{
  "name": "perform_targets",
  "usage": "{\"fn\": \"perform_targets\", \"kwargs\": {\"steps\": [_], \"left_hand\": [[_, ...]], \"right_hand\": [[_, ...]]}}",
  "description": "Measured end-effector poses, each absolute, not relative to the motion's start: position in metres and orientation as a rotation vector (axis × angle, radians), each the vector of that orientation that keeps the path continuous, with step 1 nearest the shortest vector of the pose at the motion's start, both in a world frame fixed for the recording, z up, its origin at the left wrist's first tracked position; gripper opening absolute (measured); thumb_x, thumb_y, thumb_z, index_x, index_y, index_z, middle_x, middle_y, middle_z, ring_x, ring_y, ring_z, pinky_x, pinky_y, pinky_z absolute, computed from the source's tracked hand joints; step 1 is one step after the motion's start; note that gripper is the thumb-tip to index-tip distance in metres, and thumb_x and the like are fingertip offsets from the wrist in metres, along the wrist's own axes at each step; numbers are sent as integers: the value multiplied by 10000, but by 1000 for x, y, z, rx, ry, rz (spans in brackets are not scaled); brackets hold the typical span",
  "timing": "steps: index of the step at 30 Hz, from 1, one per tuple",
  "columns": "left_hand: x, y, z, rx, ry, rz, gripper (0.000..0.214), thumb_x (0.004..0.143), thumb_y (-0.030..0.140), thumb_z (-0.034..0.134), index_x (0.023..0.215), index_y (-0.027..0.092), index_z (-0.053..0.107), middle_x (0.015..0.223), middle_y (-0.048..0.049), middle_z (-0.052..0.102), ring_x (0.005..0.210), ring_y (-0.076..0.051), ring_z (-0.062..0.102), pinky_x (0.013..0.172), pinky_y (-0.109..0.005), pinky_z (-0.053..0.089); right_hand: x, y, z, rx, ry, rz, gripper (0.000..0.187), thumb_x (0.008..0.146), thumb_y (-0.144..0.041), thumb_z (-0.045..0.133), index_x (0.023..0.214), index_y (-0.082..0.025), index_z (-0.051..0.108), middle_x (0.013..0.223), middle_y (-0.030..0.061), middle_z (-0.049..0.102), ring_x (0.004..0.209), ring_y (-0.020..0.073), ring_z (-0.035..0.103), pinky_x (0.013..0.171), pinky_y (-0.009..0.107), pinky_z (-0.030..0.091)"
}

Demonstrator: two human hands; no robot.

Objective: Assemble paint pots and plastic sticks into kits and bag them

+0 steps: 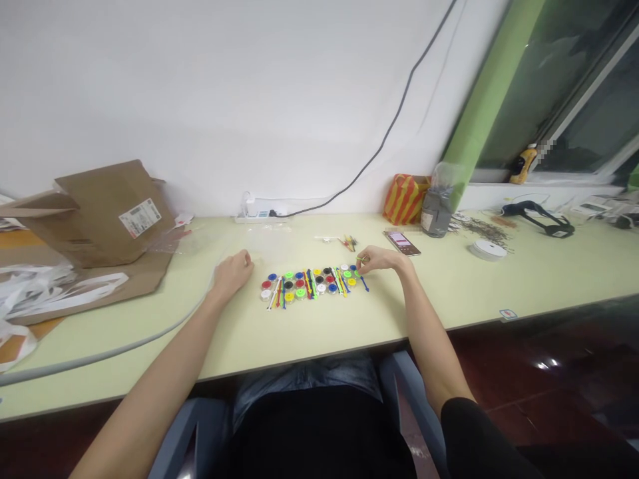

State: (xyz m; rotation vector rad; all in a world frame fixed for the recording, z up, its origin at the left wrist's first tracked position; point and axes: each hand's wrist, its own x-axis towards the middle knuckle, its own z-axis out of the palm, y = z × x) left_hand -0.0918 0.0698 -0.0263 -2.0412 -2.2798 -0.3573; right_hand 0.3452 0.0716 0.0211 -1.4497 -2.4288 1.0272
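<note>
My right hand [374,259] pinches a thin green plastic arrow [363,259] above the right end of a group of small parts. These are round discs in several colours, such as a yellow disc [352,282] and a red disc [266,285], laid out in rows. Between the disc groups lie slim plastic arrows in bundles, and a blue arrow [365,284] lies at the right end, below my right hand. My left hand [233,273] rests on the table left of the discs, fingers curled closed, with nothing visible in them.
Behind the discs lies a small pile of arrows [349,243], with a phone [403,243] to its right. A cardboard box [107,219] stands at left, and a grey hose [124,347] crosses the table [299,332]. A white spool [488,250] sits at right.
</note>
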Motion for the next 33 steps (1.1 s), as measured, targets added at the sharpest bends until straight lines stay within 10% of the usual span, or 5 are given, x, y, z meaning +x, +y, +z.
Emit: {"fn": "perform_targets", "kwargs": {"steps": [22, 33], "left_hand": [[-91, 69, -26, -2087, -2243, -320, 262, 882, 342, 428, 1051, 225, 590, 982, -141, 694, 922, -339, 645, 726, -375, 422], [-89, 67, -24, -2084, -2241, -260, 278, 891, 350, 392, 1067, 234, 573, 977, -130, 692, 927, -337, 649, 712, -371, 426]], "right_hand": [[351, 78, 15, -1567, -2356, 896, 429, 735, -560, 710, 881, -156, 722, 677, 6, 593, 616, 139, 467, 551, 261, 314], [355, 96, -1, -1803, -2365, 719, 218, 763, -272, 714, 925, -138, 774, 958, 91, 762, 883, 213, 664, 735, 237, 466]]}}
